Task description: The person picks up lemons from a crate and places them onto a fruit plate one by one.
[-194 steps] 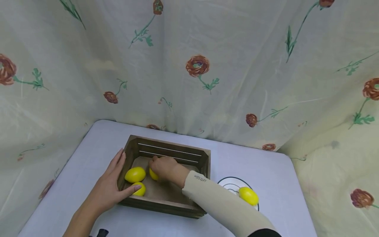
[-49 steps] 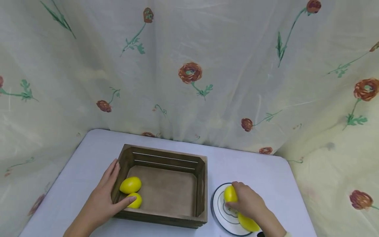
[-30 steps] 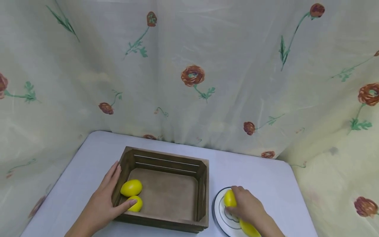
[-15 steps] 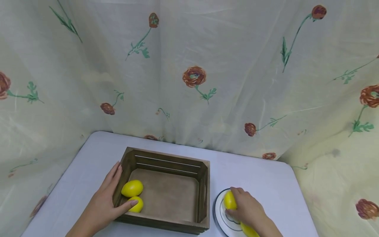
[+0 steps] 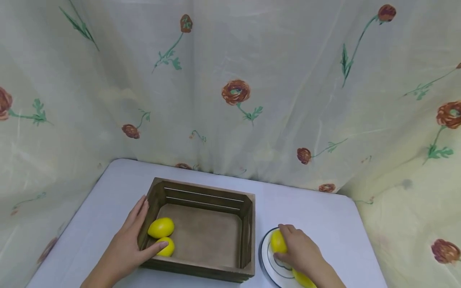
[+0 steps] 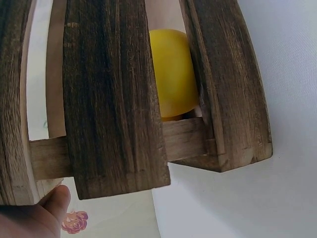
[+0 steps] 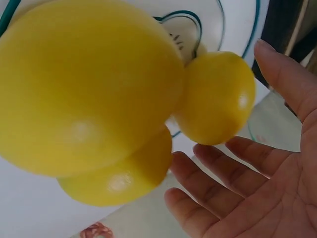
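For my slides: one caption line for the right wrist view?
Open right hand beside three lemons on a plate.

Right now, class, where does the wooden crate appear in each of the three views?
Head: wooden crate at lower centre, left hand on its side.
Left wrist: crate slats fill the upper left.
Right wrist: dark corner at top right.
Shared landmark: lemons.

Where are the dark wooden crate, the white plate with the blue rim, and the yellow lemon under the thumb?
dark wooden crate [image 5: 208, 192], head view, on its far slatted wall.
white plate with the blue rim [image 5: 265, 262], head view, on its bare left part.
yellow lemon [image 5: 167, 249], head view, on its right half.
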`<state>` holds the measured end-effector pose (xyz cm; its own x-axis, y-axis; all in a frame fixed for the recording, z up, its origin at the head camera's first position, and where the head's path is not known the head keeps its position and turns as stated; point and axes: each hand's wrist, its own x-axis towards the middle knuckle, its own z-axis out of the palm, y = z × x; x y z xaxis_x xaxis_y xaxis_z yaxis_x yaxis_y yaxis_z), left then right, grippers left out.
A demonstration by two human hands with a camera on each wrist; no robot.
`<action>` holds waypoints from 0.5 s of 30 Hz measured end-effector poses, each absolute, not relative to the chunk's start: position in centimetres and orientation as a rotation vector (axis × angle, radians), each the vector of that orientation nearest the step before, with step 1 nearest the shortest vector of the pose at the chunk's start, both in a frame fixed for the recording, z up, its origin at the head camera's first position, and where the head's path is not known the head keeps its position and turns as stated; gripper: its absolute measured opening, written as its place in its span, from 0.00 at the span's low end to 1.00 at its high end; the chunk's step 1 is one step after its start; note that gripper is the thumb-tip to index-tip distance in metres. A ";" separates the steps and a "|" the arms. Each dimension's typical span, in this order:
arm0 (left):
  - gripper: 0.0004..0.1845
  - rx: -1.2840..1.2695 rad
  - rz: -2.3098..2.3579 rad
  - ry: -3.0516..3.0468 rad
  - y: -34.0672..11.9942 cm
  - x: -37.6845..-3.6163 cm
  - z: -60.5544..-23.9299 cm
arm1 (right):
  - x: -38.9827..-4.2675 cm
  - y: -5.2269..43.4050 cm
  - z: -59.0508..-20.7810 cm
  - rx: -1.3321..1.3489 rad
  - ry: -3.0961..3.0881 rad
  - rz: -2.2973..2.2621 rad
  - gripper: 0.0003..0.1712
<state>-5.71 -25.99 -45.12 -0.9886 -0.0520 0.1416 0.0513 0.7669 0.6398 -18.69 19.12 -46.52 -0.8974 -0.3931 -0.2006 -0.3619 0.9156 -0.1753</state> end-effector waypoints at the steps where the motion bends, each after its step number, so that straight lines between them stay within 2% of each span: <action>1: 0.61 -0.003 -1.022 -2.810 -26.0 -5.8 -45.2 | -18.6 19.1 -46.4 -0.564 2.848 -0.194 0.49; 15: 0.62 -0.021 -1.037 -2.806 -26.1 -5.7 -45.2 | -18.3 17.3 -40.5 -0.711 2.922 -0.193 0.45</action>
